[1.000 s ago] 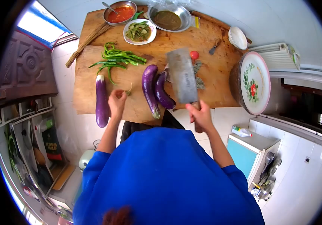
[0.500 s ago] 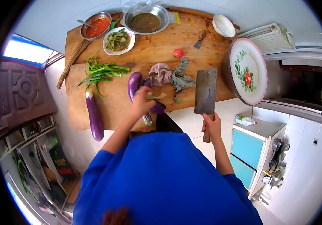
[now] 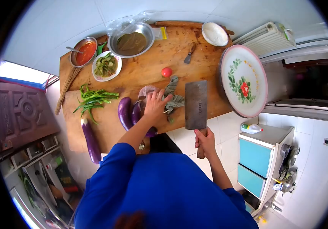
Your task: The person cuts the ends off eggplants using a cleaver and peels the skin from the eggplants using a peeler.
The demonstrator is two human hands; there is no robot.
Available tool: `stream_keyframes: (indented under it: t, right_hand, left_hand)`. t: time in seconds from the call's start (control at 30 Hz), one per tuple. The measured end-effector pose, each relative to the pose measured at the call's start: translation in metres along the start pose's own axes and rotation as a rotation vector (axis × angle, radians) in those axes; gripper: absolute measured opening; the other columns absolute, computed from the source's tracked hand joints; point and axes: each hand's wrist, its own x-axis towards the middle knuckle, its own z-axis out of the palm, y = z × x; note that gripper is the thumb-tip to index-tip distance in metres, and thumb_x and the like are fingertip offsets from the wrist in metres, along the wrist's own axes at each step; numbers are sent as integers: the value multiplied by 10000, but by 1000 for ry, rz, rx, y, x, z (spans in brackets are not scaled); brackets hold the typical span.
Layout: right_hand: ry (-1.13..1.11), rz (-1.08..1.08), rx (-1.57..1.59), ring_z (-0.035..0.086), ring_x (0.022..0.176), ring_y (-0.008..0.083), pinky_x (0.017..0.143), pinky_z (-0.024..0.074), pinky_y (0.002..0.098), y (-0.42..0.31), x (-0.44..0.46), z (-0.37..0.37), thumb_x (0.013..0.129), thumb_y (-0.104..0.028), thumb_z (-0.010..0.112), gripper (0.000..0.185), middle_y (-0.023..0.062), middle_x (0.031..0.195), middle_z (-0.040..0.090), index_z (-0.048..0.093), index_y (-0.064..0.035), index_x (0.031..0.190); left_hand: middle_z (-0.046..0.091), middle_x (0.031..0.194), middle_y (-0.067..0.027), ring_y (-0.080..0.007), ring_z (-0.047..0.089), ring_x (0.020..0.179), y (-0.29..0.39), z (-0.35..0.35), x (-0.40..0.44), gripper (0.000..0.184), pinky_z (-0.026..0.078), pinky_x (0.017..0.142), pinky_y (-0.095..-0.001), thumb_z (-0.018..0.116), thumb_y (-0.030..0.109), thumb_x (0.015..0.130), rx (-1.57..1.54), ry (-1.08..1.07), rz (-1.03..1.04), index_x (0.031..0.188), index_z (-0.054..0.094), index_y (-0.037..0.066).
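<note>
A broad, rectangular, dark-grey metal cleaver (image 3: 196, 105) with a brown wooden handle is extending ahead of the right hand (image 3: 206, 142), its blade pointing away from the person. A glossy, curved purple eggplant (image 3: 124, 113) is lying just left of the left hand (image 3: 156, 107), and a darker purple eggplant (image 3: 136, 112) is lying between the two, close beside that hand (a third, long purple eggplant (image 3: 90, 140) with a pale end is resting well apart, farther left). The bare left forearm (image 3: 141, 131) is crossing over the lower parts of the nearer pair, hiding how they are lying underneath. The left hand is also covering part of a crumpled, pinkish-grey cloth (image 3: 147, 91); whether the two are touching is hard to tell. Grey-green, wrinkled, leaf-like pieces (image 3: 176, 101) are lying just right of the left hand, their material being difficult to make out. The left hand is spreading its fingers widely, palm down, and no object is showing in its grasp. The right hand is wrapping its fingers firmly round the handle.
</note>
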Motion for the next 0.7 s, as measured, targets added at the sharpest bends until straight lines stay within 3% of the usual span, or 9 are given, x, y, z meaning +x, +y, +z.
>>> stream_keyframes:
  t: [0.17, 0.27, 0.3, 0.37, 0.4, 0.47, 0.53, 0.63, 0.7]
  right_hand:
    - [-63, 40, 74, 457, 386, 120, 367, 417, 257, -20, 9, -4, 824, -183, 627, 226, 36, 552, 478, 455, -42, 867]
    - [-88, 19, 123, 456, 384, 122, 369, 415, 259, -30, 14, -3, 824, -183, 628, 226, 39, 551, 480, 452, -44, 852]
    - [-86, 4, 141, 454, 380, 123, 368, 412, 259, -34, 15, -2, 822, -177, 631, 223, 41, 548, 483, 455, -43, 845]
    - [-101, -17, 170, 457, 383, 124, 366, 411, 261, -40, 14, 3, 823, -180, 629, 221, 41, 550, 483, 454, -48, 854]
    - [-105, -40, 195, 458, 387, 124, 363, 407, 263, -44, 13, 6, 824, -176, 626, 219, 40, 555, 483, 452, -48, 859]
    - [-119, -74, 217, 458, 390, 124, 360, 403, 265, -53, 7, 11, 824, -172, 623, 216, 39, 560, 484, 450, -48, 864]
    - [-67, -77, 209, 444, 386, 116, 351, 388, 263, -59, -2, 23, 823, -156, 614, 194, 29, 565, 475, 453, -65, 881]
    - [-120, -68, 207, 413, 364, 82, 300, 336, 232, -52, -10, 36, 822, -143, 590, 135, -10, 547, 447, 487, -114, 904]
    - [-116, -60, 222, 389, 335, 102, 287, 342, 245, -53, -25, 46, 830, -135, 558, 239, -5, 521, 402, 430, -144, 1032]
  left_hand:
    - [485, 1243, -38, -288, 334, 1240, -18, -1, 36, 197, 273, 982, -444, 605, 163, 727, 108, -129, -30, 919, 642, 140]
    - [597, 1045, -77, -274, 468, 1120, -15, -28, 48, 221, 347, 933, -411, 664, 181, 722, -305, 129, -107, 920, 624, 91]
    - [597, 1045, -77, -274, 468, 1120, -10, -44, 50, 221, 347, 933, -411, 664, 181, 722, -299, 132, -103, 920, 624, 91]
    - [593, 1039, -112, -274, 521, 1047, -1, -74, 55, 188, 410, 862, -378, 657, 139, 733, -842, -16, -451, 898, 613, 59]
    - [593, 1039, -112, -274, 521, 1047, 3, -82, 55, 188, 410, 862, -378, 657, 139, 733, -840, -6, -444, 898, 613, 59]
    - [591, 1027, -135, -258, 559, 960, 12, -97, 50, 155, 443, 809, -353, 641, 94, 746, -1137, 281, -260, 883, 605, 32]
    - [601, 940, -65, -162, 563, 879, 24, -124, 36, 108, 452, 768, -308, 594, 45, 803, -1062, 165, -144, 908, 615, 30]
    - [537, 1082, -140, -286, 493, 1022, 41, -122, 16, 294, 395, 851, -403, 640, 64, 725, -681, 395, 222, 1009, 584, 117]
    - [435, 1251, -160, -359, 409, 1142, 43, -116, 9, 333, 318, 941, -480, 678, 151, 712, -596, 412, 264, 1021, 556, 174]
